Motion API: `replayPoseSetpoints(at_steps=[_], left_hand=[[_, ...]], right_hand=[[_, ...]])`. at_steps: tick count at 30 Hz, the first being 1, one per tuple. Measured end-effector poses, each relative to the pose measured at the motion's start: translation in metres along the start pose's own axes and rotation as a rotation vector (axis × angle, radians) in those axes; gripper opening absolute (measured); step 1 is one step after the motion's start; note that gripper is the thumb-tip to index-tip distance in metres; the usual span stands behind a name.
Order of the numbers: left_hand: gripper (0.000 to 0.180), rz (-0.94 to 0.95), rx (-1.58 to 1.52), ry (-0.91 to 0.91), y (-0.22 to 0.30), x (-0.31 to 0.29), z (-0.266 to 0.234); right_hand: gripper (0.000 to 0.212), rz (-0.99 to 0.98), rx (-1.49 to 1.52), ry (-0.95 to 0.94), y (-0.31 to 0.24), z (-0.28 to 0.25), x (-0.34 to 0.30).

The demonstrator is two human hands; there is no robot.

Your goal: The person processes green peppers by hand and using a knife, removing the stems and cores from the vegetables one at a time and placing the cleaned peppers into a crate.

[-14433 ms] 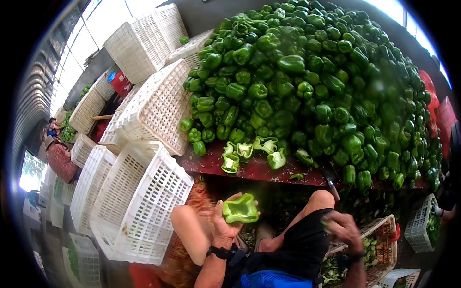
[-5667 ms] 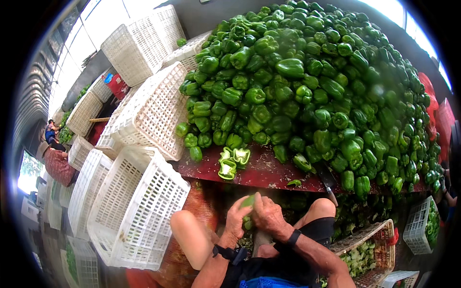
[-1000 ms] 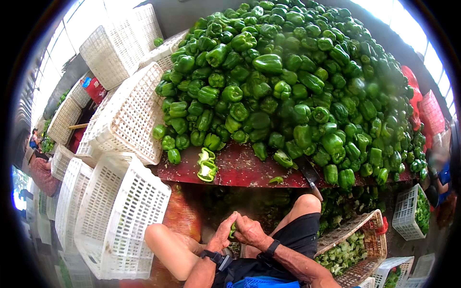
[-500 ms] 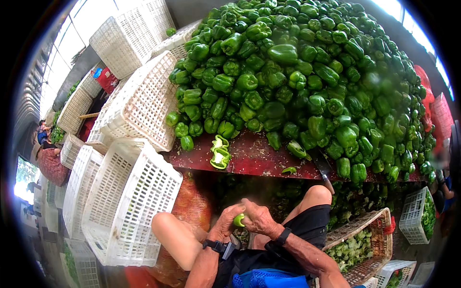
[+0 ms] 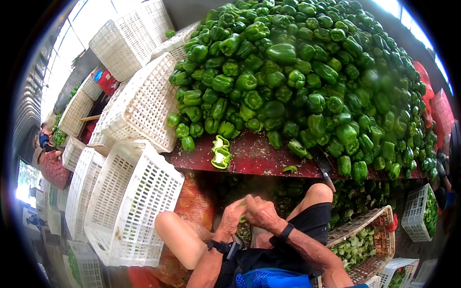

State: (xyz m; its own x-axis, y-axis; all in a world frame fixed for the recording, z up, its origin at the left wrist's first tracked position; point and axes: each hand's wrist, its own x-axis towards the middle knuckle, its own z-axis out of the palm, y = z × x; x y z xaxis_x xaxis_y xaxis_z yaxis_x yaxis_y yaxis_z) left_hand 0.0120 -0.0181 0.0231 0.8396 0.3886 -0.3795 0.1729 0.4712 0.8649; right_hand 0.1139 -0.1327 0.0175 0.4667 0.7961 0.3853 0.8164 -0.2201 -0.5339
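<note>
Above my lap, my left hand and my right hand are closed close together, fingers meeting. Between them shows a sliver of a green bell pepper piece; the fingers hide most of it. Beyond the hands, a cut-open bell pepper lies at the front of the red tabletop with its pale inside showing. Farther right on the edge is a knife, its handle pointing toward me. A small green pepper scrap and a split pepper lie left of the knife.
A large heap of green bell peppers covers most of the table. White plastic crates stand at my left by a red mesh sack. At my right, a crate holds pale green trimmings. More peppers lie under the table.
Both hands have shifted slightly up and closed further over the pepper piece, so less of it shows. The things on the table have not moved.
</note>
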Motion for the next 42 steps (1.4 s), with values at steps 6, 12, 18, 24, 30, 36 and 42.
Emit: replayPoseSetpoints(at_steps=[6,12,18,24,30,36,42], left_hand=[[0.041,-0.008,-0.033,-0.007,0.003,-0.002,-0.003],[0.039,-0.096,-0.148,-0.038,0.027,-0.013,0.001],[0.041,-0.097,-0.238,-0.083,0.034,-0.011,-0.003],[0.045,-0.093,-0.323,-0.161,0.036,-0.014,-0.006],[0.048,-0.116,-0.391,-0.214,0.046,-0.023,-0.003],[0.044,-0.157,-0.479,-0.258,0.047,-0.018,-0.007],[0.048,-0.321,-0.494,-0.337,0.012,-0.003,-0.035]], right_hand=[[0.027,0.042,0.233,0.006,0.009,0.004,0.001],[0.032,0.399,0.949,-0.135,0.005,-0.032,0.009],[0.037,0.569,1.254,-0.188,-0.001,-0.049,0.012],[0.036,0.606,1.578,-0.121,0.004,-0.048,0.007],[0.035,0.56,2.147,0.162,0.009,-0.047,0.003],[0.018,0.534,1.22,-0.14,0.023,-0.074,0.018],[0.03,0.137,0.434,-0.181,0.0,-0.07,0.028]])
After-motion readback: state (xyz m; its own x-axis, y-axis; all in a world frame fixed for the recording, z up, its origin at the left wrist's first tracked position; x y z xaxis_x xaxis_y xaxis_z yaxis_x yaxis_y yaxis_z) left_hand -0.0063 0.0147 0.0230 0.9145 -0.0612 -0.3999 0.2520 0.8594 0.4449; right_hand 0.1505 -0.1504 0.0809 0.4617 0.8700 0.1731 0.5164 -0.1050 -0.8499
